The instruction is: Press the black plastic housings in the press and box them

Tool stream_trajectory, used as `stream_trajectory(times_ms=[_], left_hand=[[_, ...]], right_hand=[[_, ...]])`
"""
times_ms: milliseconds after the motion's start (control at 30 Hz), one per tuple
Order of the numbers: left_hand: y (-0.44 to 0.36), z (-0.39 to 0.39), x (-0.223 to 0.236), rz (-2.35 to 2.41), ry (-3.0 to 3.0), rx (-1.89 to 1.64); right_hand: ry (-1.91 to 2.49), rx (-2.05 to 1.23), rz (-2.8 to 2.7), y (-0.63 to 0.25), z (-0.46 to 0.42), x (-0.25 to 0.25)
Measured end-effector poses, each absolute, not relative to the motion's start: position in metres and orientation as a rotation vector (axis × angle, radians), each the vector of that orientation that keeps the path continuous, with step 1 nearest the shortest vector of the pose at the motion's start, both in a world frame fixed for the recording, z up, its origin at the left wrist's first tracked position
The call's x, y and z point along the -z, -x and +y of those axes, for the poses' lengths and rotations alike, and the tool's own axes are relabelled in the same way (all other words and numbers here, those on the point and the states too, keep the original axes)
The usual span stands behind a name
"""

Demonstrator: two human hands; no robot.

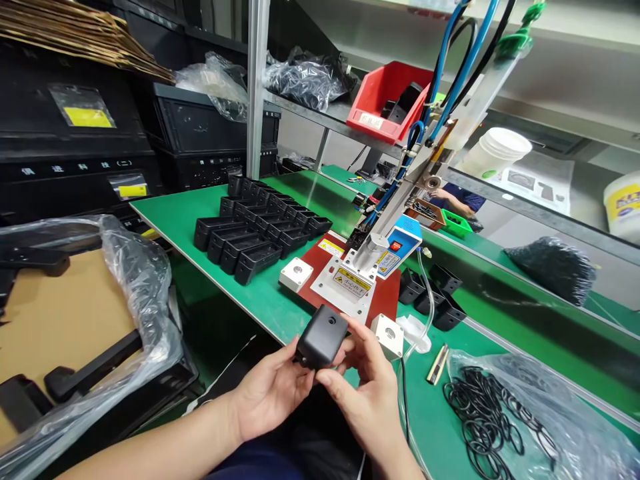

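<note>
Both hands hold one black plastic housing (pixel 321 337) just in front of the green bench's near edge. My left hand (pixel 273 390) cups it from below and the left, fingers curled under it. From the right, my right hand (pixel 367 387) closes on it, thumb and fingers on its side. Just beyond stands a fixture with a red base plate (pixel 390 293), white blocks and yellow warning labels. Rows of similar black housings (pixel 255 233) lie on the bench to the left.
A plastic bag of black rubber rings (pixel 493 417) lies at the right, a small metal tool (pixel 437 365) beside it. Three black housings (pixel 433 297) sit right of the fixture. Blue hoses (pixel 450 73) rise from it. A red bin (pixel 387 100) is on the shelf. Another person's arm (pixel 447 198) shows beyond.
</note>
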State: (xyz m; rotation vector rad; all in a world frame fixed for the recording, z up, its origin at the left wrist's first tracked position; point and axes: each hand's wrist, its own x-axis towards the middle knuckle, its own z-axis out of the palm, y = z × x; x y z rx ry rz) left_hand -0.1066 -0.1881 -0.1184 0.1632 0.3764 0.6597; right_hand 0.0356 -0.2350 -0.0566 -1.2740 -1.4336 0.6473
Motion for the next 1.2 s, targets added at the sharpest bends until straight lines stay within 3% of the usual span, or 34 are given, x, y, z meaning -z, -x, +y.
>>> stream_trajectory(times_ms=[733, 1200], left_hand=[[0.115, -0.198, 0.104, 0.315, -0.032, -0.393], [0.115, -0.202, 0.106, 0.224, -0.135, -0.310]], right_hand=[[1.070, -1.154, -0.902, -0.058, -0.222, 0.078], [0.978, -1.280, -0.848, -0.062, -0.220, 0.089]])
